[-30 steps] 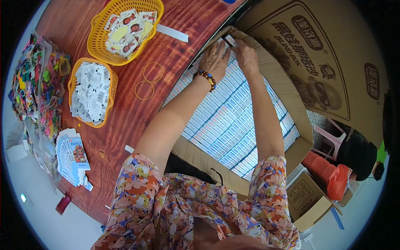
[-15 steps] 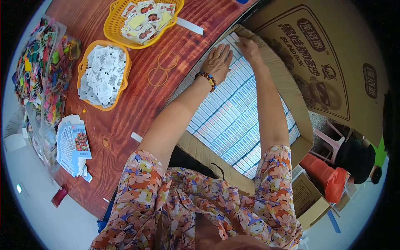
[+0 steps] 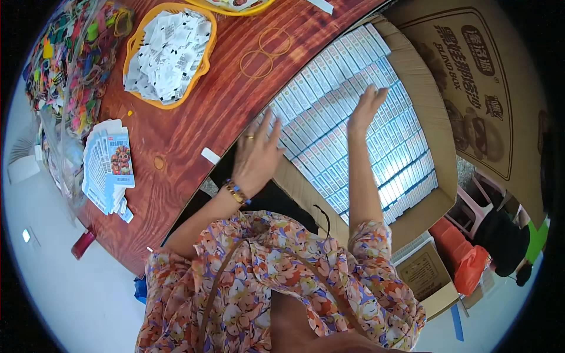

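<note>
- Two hands are seen spread flat, nothing gripped: the left hand [image 3: 259,154] is held with fingers apart over the near edge of the rows of small blue-and-white boxes [image 3: 353,123], whether touching cannot be told; the right hand [image 3: 366,107] is laid open on the rows further in.
- Under both hands, the large cardboard carton [image 3: 438,147] is judged all but filled, its top layer packed in tight rows; closing its flaps appears left.
- Left of the hands, on the wooden table [image 3: 194,123], two rubber bands [image 3: 266,52], an orange basket of white packets [image 3: 168,53] and a stack of cards [image 3: 109,165] are laid.
</note>
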{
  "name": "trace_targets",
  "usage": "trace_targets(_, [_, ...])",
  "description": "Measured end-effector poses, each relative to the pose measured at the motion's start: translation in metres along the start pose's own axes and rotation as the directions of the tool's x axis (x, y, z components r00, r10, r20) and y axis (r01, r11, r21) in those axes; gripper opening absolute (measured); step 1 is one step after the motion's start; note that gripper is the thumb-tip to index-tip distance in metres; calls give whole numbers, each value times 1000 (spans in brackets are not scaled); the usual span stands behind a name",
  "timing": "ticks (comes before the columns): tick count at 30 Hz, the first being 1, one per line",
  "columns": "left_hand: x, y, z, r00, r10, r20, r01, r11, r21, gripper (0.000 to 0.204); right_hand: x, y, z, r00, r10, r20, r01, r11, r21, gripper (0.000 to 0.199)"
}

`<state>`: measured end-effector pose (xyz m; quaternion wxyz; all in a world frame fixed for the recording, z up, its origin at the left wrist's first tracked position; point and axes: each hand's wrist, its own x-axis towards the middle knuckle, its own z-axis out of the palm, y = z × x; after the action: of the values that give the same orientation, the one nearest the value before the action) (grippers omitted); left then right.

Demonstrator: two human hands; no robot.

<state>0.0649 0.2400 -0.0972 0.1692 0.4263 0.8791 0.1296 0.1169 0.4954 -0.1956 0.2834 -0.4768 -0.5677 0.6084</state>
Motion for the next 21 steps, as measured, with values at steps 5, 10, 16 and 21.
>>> trace_targets(5, [-16,-21,20,990,-49,-133,73,981,181,71,-45,21,59,999,33,28,-34,997,63,84])
trace_targets(10, [-25,-25,20,978,-123,-169,141,985,98,72,-59,4,70,997,-24,71,18,996,87,86])
trace_targets(16, [-22,-13,19,967,-128,-221,158,979,128,75,-73,20,84,998,0,70,1,1000,-24,85])
trace_targets(21, [-37,-22,16,961,-165,-223,186,979,79,73,-90,15,74,997,-14,82,2,990,142,91])
